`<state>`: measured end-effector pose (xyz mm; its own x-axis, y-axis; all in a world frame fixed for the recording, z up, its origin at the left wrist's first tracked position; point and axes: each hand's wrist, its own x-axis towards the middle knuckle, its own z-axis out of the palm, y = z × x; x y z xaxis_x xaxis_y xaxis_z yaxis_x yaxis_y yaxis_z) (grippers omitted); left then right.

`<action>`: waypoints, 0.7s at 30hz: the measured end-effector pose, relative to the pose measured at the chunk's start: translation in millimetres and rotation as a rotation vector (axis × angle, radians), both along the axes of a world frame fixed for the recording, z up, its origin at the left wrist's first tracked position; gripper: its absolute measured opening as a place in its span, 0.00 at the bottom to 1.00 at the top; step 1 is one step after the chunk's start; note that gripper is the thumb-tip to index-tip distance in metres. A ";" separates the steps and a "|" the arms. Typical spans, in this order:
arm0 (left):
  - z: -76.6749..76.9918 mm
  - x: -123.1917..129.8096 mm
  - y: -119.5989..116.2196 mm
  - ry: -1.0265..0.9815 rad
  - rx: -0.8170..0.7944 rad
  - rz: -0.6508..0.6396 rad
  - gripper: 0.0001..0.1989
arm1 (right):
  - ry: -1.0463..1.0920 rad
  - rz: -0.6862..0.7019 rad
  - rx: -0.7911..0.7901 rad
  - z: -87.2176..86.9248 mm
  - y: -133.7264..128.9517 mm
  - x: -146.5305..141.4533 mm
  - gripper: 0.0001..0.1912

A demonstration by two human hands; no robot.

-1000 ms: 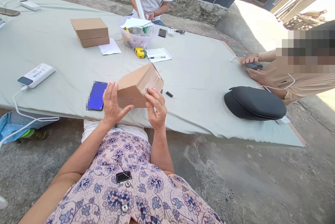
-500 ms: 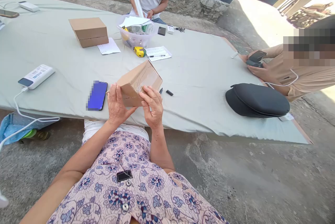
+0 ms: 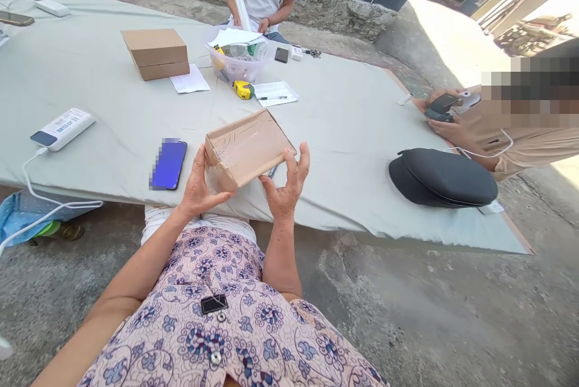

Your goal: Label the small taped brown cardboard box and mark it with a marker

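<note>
Head view: left hand (image 3: 198, 187), right hand (image 3: 284, 191) half-spread, holding cardboard box (image 3: 251, 144) between.

- Left grip (image 3: 196, 187) and right grip (image 3: 286, 191) hold 1 tilted box (image 3: 256, 143) over the surface (image 3: 344, 122).
- Phone (image 3: 170, 165) lying near the left grip.
- Yellow tape measure (image 3: 243, 90) just beside a plastic tub (image 3: 244, 70).
- Black case (image 3: 443, 177) near a co-worker (image 3: 479, 132).

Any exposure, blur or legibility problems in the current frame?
Head view: sunlit ground at upper right nearly blown out, table in soft shade; head view: the nearest cardboard box looks slightly smeared at its lower corner; head view: pixelation eats into the left edge of the phone.
</note>
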<state>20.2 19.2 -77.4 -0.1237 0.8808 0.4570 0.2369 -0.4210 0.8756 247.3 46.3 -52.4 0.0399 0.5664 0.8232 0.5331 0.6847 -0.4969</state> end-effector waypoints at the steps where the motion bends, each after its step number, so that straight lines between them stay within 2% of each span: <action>1: -0.3 -1.7 0.3 0.007 0.000 -0.028 0.68 | 0.034 -0.003 0.008 0.3 0.2 3.4 0.32; 6: 3.8 -10.3 0.4 -0.010 -0.029 -0.123 0.67 | 0.242 -0.005 0.027 -3.4 0.4 13.5 0.22; 10: 11.5 -11.8 -2.8 -0.099 -0.097 -0.169 0.64 | 0.340 -0.034 -0.035 -9.3 1.0 14.1 0.21; 14: 18.5 -7.9 -5.8 -0.283 -0.146 -0.195 0.54 | 0.306 0.098 -0.157 -10.0 1.6 13.5 0.21; 16: 21.7 -5.9 -6.5 -0.416 -0.189 -0.164 0.49 | 0.259 0.175 -0.194 -9.7 2.1 13.1 0.20; 19: 25.1 -4.3 -5.8 -0.592 -0.261 -0.097 0.45 | 0.218 0.223 -0.225 -11.2 3.8 12.3 0.19; 21: 26.0 -3.6 -4.5 -0.670 -0.249 -0.087 0.43 | 0.204 0.232 -0.244 -13.7 5.1 11.9 0.19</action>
<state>16.6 14.7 -51.4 -0.2322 0.9683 0.0920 -0.4105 -0.1833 0.8933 259.3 51.4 -66.0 0.0367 0.7575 0.6518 0.2521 0.6241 -0.7396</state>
